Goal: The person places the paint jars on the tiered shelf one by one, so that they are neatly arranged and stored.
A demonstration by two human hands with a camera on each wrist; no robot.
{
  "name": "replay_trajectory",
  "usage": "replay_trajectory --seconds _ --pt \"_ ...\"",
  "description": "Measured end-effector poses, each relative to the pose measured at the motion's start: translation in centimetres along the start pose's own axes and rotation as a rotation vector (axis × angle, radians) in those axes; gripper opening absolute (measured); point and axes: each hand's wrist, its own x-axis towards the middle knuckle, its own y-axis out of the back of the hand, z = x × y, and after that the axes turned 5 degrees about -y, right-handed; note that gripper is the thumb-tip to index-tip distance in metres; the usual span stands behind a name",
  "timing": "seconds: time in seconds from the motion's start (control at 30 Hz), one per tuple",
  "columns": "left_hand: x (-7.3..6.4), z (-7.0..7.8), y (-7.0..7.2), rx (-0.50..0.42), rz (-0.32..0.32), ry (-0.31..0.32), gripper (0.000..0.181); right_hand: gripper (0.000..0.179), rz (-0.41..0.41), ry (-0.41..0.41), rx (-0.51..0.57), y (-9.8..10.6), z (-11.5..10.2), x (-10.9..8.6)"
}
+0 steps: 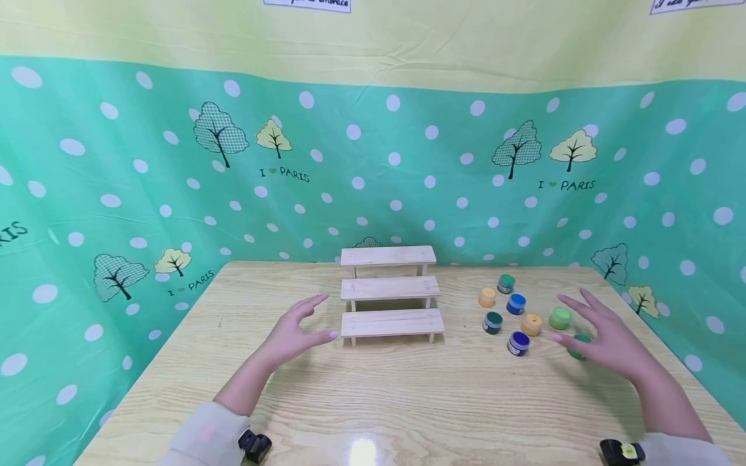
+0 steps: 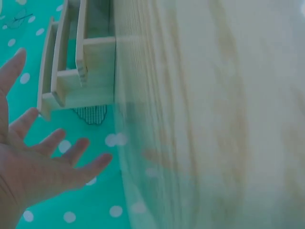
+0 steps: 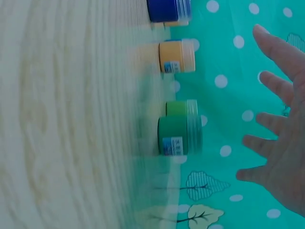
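Note:
A three-step wooden rack [image 1: 392, 321] stands near the middle of the table, its steps bare. Just left of it, my left hand [image 1: 293, 334] hovers with thumb and fingers spread, holding nothing. Over the right side, my right hand [image 1: 606, 340] is spread above several small lidded paint jars. A green jar [image 1: 577, 347] is partly hidden beneath it, with a light green jar [image 1: 560, 318] beside the fingers. The others include an orange jar [image 1: 531, 324], a purple-blue jar [image 1: 518, 343], a dark green jar [image 1: 492, 322] and a blue jar [image 1: 515, 303].
Farther back stand another orange jar [image 1: 486, 297] and a teal-green jar [image 1: 506, 283]. A green dotted curtain [image 1: 373, 168] hangs behind the light wooden table [image 1: 373, 401] and along its sides.

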Motion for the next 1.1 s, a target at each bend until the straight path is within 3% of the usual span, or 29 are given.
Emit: replay_trajectory --seconds 0.23,0.53,0.9,1.1 --pt "0.7 0.1 -0.5 -0.268 -0.064 0.134 0.077 0.086 -0.022 -0.03 0.046 0.3 1.4 -0.4" --pt "1.7 -0.6 -0.8 -0.465 -0.092 0.222 0.072 0.085 -0.037 -0.047 0.1 0.3 3.2 -0.7" --pt "2.7 -1.3 -1.4 -0.546 -0.136 0.237 0.067 0.088 -0.096 -0.072 0.173 0.1 4.8 -0.7" --pt "3.2 -1.6 -1.6 -0.526 -0.134 0.247 0.064 0.083 -0.106 -0.078 0.175 0.0 5.8 -0.6"
